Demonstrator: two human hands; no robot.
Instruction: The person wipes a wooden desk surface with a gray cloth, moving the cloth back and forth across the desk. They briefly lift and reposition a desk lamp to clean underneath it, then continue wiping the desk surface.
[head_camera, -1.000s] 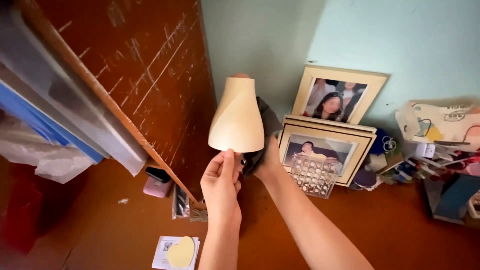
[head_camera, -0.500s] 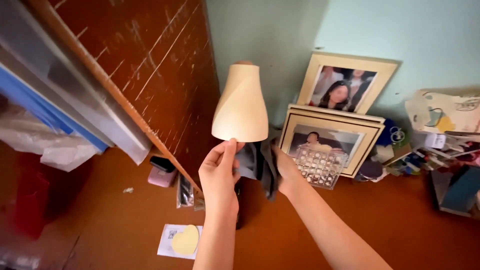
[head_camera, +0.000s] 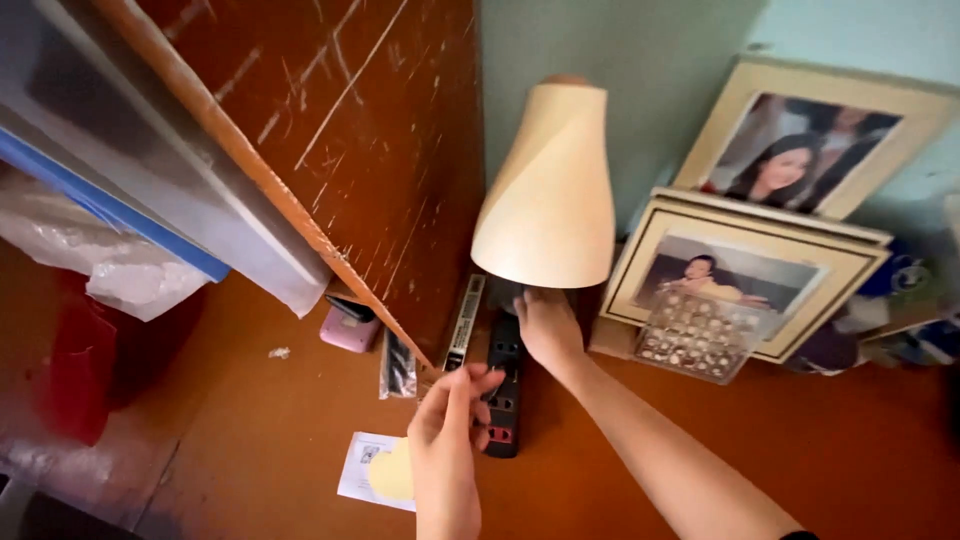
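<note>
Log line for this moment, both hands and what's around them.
left hand: free, above power strip | right hand: under lampshade, grip hidden | nearby: framed photos

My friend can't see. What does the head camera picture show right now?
A person's right hand reaches under a cream lampshade on a brown desk, while the left hand hovers open above a black power strip. Two framed photos lean on the pale wall beside the lamp, and a scratched wooden board stands on the other side.

Light: soft, even, moderately bright; no glare.
Shadows: dark under the lamp shade (head_camera: 548, 190), faint beside the forearms.
Blur: far-right clutter and left edge smeared.
Distortion: wide-angle lean at edges.
</note>
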